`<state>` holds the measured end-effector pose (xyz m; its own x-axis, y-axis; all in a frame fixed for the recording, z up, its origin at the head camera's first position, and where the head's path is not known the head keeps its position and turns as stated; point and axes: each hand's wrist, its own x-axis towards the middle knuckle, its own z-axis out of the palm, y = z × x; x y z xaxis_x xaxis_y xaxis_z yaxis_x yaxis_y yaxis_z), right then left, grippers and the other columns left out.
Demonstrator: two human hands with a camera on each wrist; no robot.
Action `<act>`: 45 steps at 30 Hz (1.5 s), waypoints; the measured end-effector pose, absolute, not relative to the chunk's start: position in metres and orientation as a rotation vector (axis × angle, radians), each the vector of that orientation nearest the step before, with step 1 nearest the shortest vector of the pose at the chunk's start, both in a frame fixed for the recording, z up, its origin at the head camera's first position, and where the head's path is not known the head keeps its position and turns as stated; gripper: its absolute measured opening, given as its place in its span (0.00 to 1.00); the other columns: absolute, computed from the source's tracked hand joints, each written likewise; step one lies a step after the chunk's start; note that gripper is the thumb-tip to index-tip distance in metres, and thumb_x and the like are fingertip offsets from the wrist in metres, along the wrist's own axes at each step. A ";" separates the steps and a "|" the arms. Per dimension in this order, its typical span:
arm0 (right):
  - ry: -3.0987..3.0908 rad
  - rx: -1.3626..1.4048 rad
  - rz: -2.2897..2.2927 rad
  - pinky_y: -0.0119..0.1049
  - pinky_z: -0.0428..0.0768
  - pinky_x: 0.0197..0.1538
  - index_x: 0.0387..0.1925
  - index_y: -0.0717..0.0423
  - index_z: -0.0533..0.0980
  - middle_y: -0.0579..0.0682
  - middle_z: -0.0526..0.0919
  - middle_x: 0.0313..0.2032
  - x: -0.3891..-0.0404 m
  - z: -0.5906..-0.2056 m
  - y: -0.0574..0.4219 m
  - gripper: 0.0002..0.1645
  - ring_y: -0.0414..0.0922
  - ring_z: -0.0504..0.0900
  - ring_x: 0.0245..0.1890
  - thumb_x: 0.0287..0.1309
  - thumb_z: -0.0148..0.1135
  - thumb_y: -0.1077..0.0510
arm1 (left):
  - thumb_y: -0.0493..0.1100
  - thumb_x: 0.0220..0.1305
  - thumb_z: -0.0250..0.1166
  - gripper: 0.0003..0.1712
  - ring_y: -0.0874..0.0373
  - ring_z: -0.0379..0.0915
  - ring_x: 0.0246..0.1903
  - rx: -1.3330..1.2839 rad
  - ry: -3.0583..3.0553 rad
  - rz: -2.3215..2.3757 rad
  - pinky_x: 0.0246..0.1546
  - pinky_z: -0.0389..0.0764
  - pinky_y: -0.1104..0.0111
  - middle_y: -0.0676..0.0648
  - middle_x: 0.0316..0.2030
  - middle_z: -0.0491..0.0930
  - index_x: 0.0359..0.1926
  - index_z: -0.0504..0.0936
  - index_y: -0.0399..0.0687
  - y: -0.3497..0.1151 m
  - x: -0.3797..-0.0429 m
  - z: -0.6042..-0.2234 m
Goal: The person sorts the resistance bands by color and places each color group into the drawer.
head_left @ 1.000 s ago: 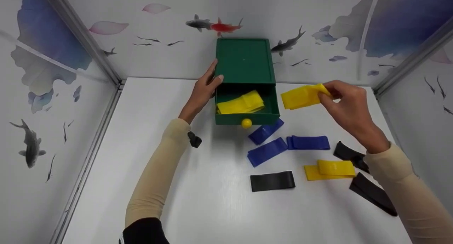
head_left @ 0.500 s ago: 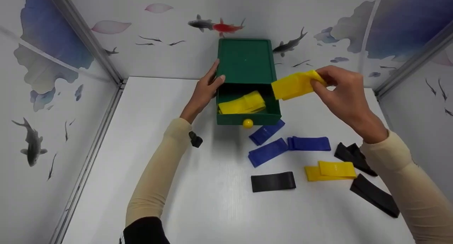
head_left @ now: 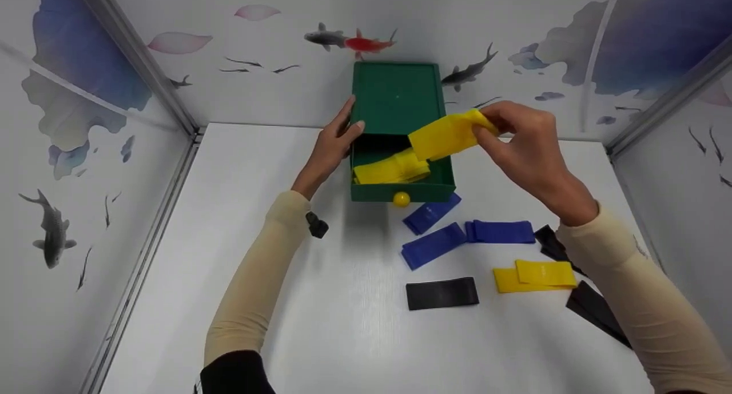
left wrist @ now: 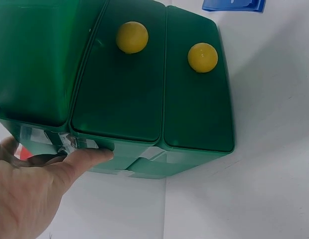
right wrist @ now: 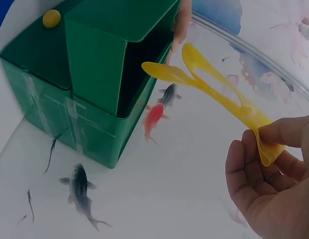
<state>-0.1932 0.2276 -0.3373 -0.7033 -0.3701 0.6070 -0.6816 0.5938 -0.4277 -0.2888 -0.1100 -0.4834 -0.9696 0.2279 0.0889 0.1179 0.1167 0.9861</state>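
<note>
A green drawer unit [head_left: 397, 99] stands at the back of the table, its top drawer [head_left: 374, 193] pulled out. My left hand [head_left: 331, 145] rests against the unit's left side; in the left wrist view the thumb [left wrist: 89, 158] presses that side with the fingers stretched past it. Between thumb and fingers, my right hand [head_left: 529, 148] pinches one end of a folded yellow resistance band [head_left: 449, 135], whose free end hangs over the open drawer. More folded yellow bands [head_left: 386, 170] lie inside that drawer. The right wrist view shows the held band [right wrist: 219, 97] as a flattened loop.
Several blue bands [head_left: 433, 245] lie in front of the unit, one partly beneath the drawer in the head view. Nearer are a black band [head_left: 442, 294] and a yellow band [head_left: 546, 275]. Other black bands [head_left: 595, 311] lie partly behind the right sleeve. Printed walls enclose the table.
My right hand has moved left and upward with the yellow band, bringing it from beside the drawer to over it. The left hand keeps its place on the unit.
</note>
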 end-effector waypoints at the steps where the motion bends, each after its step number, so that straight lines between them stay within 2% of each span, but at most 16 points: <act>1: -2.362 0.848 0.906 0.18 0.78 0.56 0.52 0.73 0.85 0.64 0.90 0.51 -0.194 -0.337 0.225 0.12 0.57 0.91 0.45 0.70 0.72 0.70 | 0.66 0.83 0.58 0.43 0.51 0.74 0.45 0.352 2.279 2.005 0.31 0.66 0.67 0.58 0.85 0.59 0.89 0.51 0.76 -0.110 -0.289 -0.483; 2: -2.362 0.858 0.908 0.18 0.78 0.56 0.51 0.73 0.85 0.64 0.90 0.51 -0.194 -0.337 0.222 0.11 0.56 0.91 0.45 0.71 0.72 0.70 | 0.65 0.83 0.58 0.42 0.52 0.72 0.42 0.351 2.277 2.003 0.32 0.66 0.67 0.58 0.85 0.59 0.89 0.51 0.77 -0.110 -0.289 -0.483; 4: -2.364 0.876 0.913 0.19 0.79 0.55 0.51 0.72 0.85 0.64 0.91 0.50 -0.194 -0.337 0.215 0.10 0.55 0.91 0.44 0.71 0.71 0.70 | 0.66 0.83 0.58 0.42 0.58 0.73 0.44 0.344 2.271 2.004 0.33 0.67 0.67 0.59 0.85 0.58 0.89 0.51 0.78 -0.110 -0.289 -0.483; 7: -2.375 0.898 0.932 0.19 0.80 0.54 0.51 0.71 0.86 0.63 0.91 0.49 -0.194 -0.338 0.205 0.10 0.53 0.90 0.43 0.73 0.70 0.69 | 0.66 0.83 0.58 0.42 0.58 0.69 0.41 0.334 2.260 2.002 0.33 0.67 0.66 0.60 0.84 0.60 0.89 0.51 0.79 -0.110 -0.289 -0.484; 9: -2.379 0.919 0.947 0.20 0.80 0.54 0.51 0.70 0.86 0.62 0.91 0.49 -0.195 -0.340 0.198 0.09 0.52 0.90 0.43 0.73 0.70 0.68 | 0.66 0.84 0.58 0.42 0.62 0.72 0.45 0.337 2.256 2.004 0.34 0.69 0.66 0.60 0.85 0.58 0.89 0.51 0.79 -0.111 -0.289 -0.485; 12: -2.385 0.956 0.963 0.22 0.81 0.53 0.51 0.69 0.86 0.61 0.91 0.48 -0.198 -0.344 0.189 0.09 0.51 0.90 0.43 0.74 0.69 0.68 | 0.64 0.85 0.58 0.42 0.59 0.66 0.37 0.345 2.235 2.006 0.34 0.68 0.64 0.60 0.86 0.55 0.89 0.50 0.78 -0.112 -0.289 -0.485; 14: -2.384 0.986 0.974 0.23 0.82 0.53 0.51 0.68 0.86 0.60 0.92 0.48 -0.199 -0.347 0.183 0.09 0.50 0.90 0.42 0.74 0.69 0.68 | 0.63 0.85 0.58 0.42 0.59 0.68 0.38 0.357 2.225 2.009 0.34 0.67 0.64 0.60 0.88 0.51 0.89 0.49 0.77 -0.112 -0.288 -0.485; 17: -2.388 1.012 1.011 0.24 0.83 0.52 0.50 0.67 0.86 0.59 0.91 0.46 -0.199 -0.350 0.176 0.08 0.49 0.88 0.41 0.74 0.70 0.68 | 0.63 0.85 0.58 0.42 0.55 0.62 0.33 0.354 2.220 2.007 0.32 0.66 0.65 0.59 0.88 0.51 0.89 0.49 0.77 -0.112 -0.288 -0.485; 20: -2.401 1.030 1.042 0.25 0.83 0.51 0.51 0.67 0.86 0.59 0.91 0.46 -0.198 -0.352 0.168 0.09 0.48 0.87 0.40 0.74 0.70 0.67 | 0.64 0.84 0.58 0.42 0.55 0.64 0.34 0.336 2.228 2.002 0.32 0.68 0.67 0.60 0.87 0.53 0.89 0.50 0.79 -0.111 -0.288 -0.485; 22: -2.413 1.045 1.047 0.27 0.85 0.51 0.52 0.67 0.86 0.59 0.91 0.47 -0.196 -0.352 0.162 0.09 0.48 0.87 0.41 0.74 0.69 0.67 | 0.66 0.84 0.58 0.42 0.58 0.68 0.39 0.330 2.242 1.998 0.33 0.69 0.67 0.60 0.87 0.54 0.89 0.51 0.79 -0.112 -0.288 -0.485; 23: -2.417 1.050 1.057 0.28 0.85 0.51 0.52 0.67 0.86 0.58 0.91 0.47 -0.195 -0.352 0.160 0.09 0.48 0.87 0.41 0.74 0.69 0.67 | 0.66 0.84 0.58 0.41 0.59 0.72 0.44 0.329 2.254 1.993 0.37 0.73 0.70 0.60 0.87 0.54 0.89 0.51 0.80 -0.112 -0.288 -0.485; 25: -2.420 1.066 1.065 0.32 0.87 0.51 0.53 0.66 0.86 0.58 0.91 0.47 -0.194 -0.351 0.154 0.10 0.48 0.88 0.42 0.75 0.69 0.66 | 0.67 0.84 0.58 0.42 0.61 0.74 0.62 0.326 2.272 1.991 0.51 0.80 0.72 0.59 0.87 0.53 0.89 0.51 0.79 -0.111 -0.287 -0.485; 27: -2.413 1.083 1.071 0.34 0.88 0.51 0.53 0.66 0.86 0.58 0.91 0.48 -0.193 -0.350 0.148 0.10 0.48 0.89 0.42 0.74 0.70 0.66 | 0.66 0.84 0.58 0.42 0.62 0.64 0.78 0.326 2.288 1.993 0.68 0.77 0.70 0.59 0.88 0.51 0.89 0.52 0.77 -0.111 -0.287 -0.484; 29: -2.400 1.100 1.077 0.36 0.89 0.50 0.53 0.66 0.86 0.58 0.91 0.47 -0.192 -0.348 0.143 0.10 0.48 0.88 0.41 0.74 0.70 0.66 | 0.66 0.85 0.57 0.42 0.61 0.56 0.83 0.332 2.304 1.991 0.77 0.69 0.65 0.58 0.88 0.50 0.89 0.52 0.75 -0.110 -0.287 -0.484; 34: -2.356 1.140 1.108 0.36 0.89 0.49 0.52 0.67 0.86 0.58 0.92 0.46 -0.192 -0.344 0.134 0.09 0.48 0.88 0.39 0.74 0.70 0.66 | 0.63 0.86 0.57 0.41 0.59 0.56 0.84 0.348 2.312 1.996 0.79 0.67 0.64 0.58 0.88 0.50 0.90 0.51 0.73 -0.111 -0.287 -0.485; 45: -2.352 1.117 1.191 0.30 0.85 0.48 0.50 0.67 0.87 0.58 0.92 0.45 -0.206 -0.363 0.133 0.08 0.48 0.85 0.36 0.74 0.70 0.66 | 0.59 0.87 0.57 0.41 0.58 0.58 0.83 0.377 2.251 2.031 0.76 0.70 0.65 0.55 0.88 0.50 0.90 0.51 0.70 -0.110 -0.290 -0.484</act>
<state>-0.2056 0.1328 -0.3633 -0.6630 -0.5146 0.5437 -0.7429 0.3623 -0.5629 -0.2898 -0.1099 -0.4844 -0.9658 0.2391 0.1001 0.1240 0.0874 0.9884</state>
